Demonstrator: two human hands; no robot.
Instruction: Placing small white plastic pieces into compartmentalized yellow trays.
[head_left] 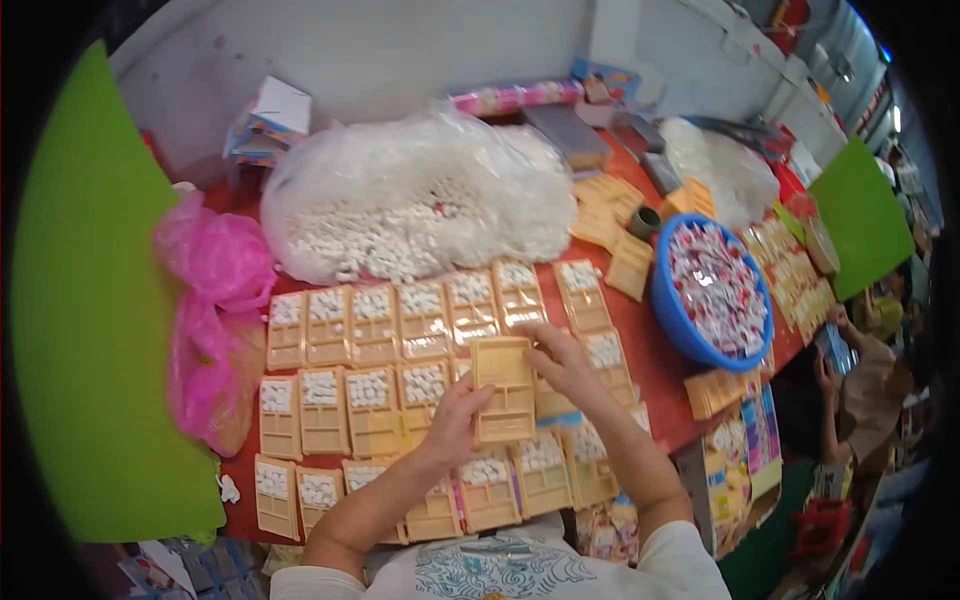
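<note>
Both hands, left [452, 415] and right [560, 362], pinch an empty tan plastic compartment tray [503, 388] by its side edges above filled trays at table centre; it looks light, thin, slightly flexible.

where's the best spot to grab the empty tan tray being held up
By its long side edges, as both hands do here. The tray is a flat, thin rectangle held over the filled trays. The left hand takes the lower left edge and the right hand the upper right edge. Coming in from the sides probably keeps the fingers out of its open compartments.
</note>
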